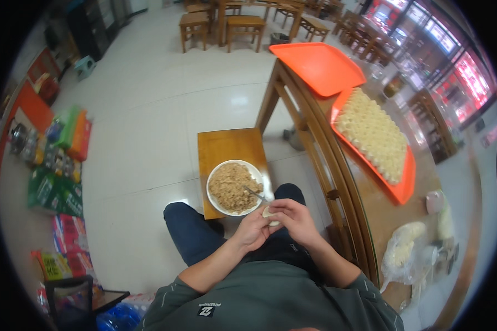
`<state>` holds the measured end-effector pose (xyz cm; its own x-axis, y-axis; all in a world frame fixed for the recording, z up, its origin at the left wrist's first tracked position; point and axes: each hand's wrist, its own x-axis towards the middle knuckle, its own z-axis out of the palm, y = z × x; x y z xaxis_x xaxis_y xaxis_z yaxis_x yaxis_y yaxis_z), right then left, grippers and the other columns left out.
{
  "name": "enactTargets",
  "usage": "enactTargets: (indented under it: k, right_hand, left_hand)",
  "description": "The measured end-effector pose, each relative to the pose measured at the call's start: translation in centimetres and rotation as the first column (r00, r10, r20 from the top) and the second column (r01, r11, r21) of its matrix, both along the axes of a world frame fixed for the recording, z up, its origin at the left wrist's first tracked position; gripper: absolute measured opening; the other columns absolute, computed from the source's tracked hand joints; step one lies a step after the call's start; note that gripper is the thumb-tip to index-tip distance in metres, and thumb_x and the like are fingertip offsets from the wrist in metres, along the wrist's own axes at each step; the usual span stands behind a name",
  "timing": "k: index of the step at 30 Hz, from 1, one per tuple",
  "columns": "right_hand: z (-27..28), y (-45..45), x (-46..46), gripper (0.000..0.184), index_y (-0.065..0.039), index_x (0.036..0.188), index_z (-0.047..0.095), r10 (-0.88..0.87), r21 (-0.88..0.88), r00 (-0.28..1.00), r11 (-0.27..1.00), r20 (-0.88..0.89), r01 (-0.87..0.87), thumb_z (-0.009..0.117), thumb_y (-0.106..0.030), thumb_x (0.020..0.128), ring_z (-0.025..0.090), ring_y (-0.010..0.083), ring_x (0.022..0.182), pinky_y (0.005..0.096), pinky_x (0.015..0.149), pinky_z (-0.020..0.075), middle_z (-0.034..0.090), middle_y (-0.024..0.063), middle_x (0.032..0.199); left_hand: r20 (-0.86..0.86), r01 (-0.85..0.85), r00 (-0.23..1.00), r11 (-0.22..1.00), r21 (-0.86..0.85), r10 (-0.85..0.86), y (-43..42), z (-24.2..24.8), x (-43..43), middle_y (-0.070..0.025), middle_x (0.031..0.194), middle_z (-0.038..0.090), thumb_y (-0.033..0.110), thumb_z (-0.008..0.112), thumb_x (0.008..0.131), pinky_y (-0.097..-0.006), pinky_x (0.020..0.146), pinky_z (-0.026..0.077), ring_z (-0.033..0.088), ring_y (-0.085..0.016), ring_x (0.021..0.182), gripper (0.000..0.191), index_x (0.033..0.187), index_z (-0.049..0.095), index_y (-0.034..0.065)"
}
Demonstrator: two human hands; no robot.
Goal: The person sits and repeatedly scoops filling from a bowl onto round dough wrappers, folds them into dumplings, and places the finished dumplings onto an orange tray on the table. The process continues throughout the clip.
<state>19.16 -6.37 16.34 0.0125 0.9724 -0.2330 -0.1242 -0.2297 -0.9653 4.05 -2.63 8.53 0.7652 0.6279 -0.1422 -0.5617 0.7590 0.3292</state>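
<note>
My left hand (252,231) and my right hand (294,219) meet over my lap, both holding a small pale dough wrapper (269,213) between them. The fingers partly hide it, so any filling inside cannot be made out. Just beyond my hands, a white bowl (209,198) full of brownish minced filling (232,186) rests on a wooden stool (227,142). A thin metal utensil (254,193) leans in the filling, its near end beside my fingers. On the table to the right, an orange tray (408,188) carries closely packed rows of pale dumplings (372,134).
The wooden table (368,182) stands close on my right, with another orange tray (319,66) at its far end and a plastic bag of dough (404,248) nearer me. Packaged goods (62,190) line the left. Wooden stools (245,27) stand farther away.
</note>
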Motion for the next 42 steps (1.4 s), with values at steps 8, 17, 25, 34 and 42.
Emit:
enactTargets:
  k: [8, 17, 25, 34, 42]
  right_hand:
    - [-6.7, 6.1, 3.8, 0.053, -0.001, 0.132, 0.057, 0.083, 0.144, 0.507, 0.909, 0.858, -0.391, 0.068, -0.003, 0.080, 0.063, 0.0372, 0.099, 0.0414, 0.090, 0.0516, 0.063, 0.0187, 0.113]
    - [-11.4, 10.2, 2.2, 0.026, 0.002, 0.117, 0.066, -0.008, 0.347, 0.667, 0.859, 0.745, -0.377, 0.059, -0.008, 0.093, 0.067, 0.0372, 0.086, 0.0411, 0.075, 0.0537, 0.068, 0.0196, 0.087]
    - [-14.2, 10.5, 3.4, 0.026, 0.005, 0.113, 0.068, 0.061, 0.046, 0.966, 0.996, 0.249, -0.075, 0.051, -0.009, 0.100, 0.061, 0.0124, 0.064, 0.0277, 0.062, 0.0508, 0.069, 0.0086, 0.074]
    - [-14.7, 9.7, 4.0, 0.025, 0.005, 0.112, 0.066, -0.166, -0.233, 0.929, 0.968, -0.330, 0.091, 0.050, -0.010, 0.101, 0.058, 0.0103, 0.058, 0.0238, 0.052, 0.0449, 0.069, 0.0098, 0.072]
    - [-14.4, 8.9, 3.2, 0.027, 0.006, 0.113, 0.066, 0.010, 0.018, 1.000, 1.000, 0.017, -0.011, 0.050, -0.011, 0.101, 0.061, 0.0128, 0.060, 0.0258, 0.056, 0.0487, 0.069, 0.0095, 0.074]
  left_hand:
    - [-0.369, -0.364, 0.877, 0.927, -0.091, 0.308, 0.5, -2.9, -7.5, -0.0211, 0.135, 0.057, -0.003, 0.039, 0.097, -0.0462, 0.108, 0.047, 0.056, -0.033, 0.127, 0.038, 0.134, 0.048, -0.0044]
    - [-0.507, -0.368, 0.823, 0.921, -0.130, 0.257, 0.8, -5.8, -7.0, -0.0190, 0.128, 0.061, 0.008, 0.045, 0.102, -0.0421, 0.101, 0.052, 0.062, -0.029, 0.118, 0.030, 0.129, 0.053, -0.0030]
    - [-0.595, -0.368, 0.764, 0.926, -0.086, 0.249, 2.5, -7.5, -5.3, -0.0171, 0.120, 0.064, 0.006, 0.044, 0.102, -0.0387, 0.093, 0.056, 0.065, -0.028, 0.111, 0.028, 0.127, 0.052, -0.0036]
    - [-0.594, -0.410, 0.754, 0.908, -0.090, 0.281, 4.2, -6.2, -4.0, -0.0221, 0.123, 0.060, -0.006, 0.038, 0.097, -0.0446, 0.102, 0.054, 0.063, -0.034, 0.114, 0.036, 0.133, 0.046, -0.0068]
    - [-0.655, -0.429, 0.701, 0.900, -0.071, 0.283, 5.6, -5.8, -3.6, -0.0233, 0.128, 0.057, -0.008, 0.035, 0.096, -0.0459, 0.101, 0.055, 0.063, -0.036, 0.115, 0.039, 0.135, 0.043, -0.0075]
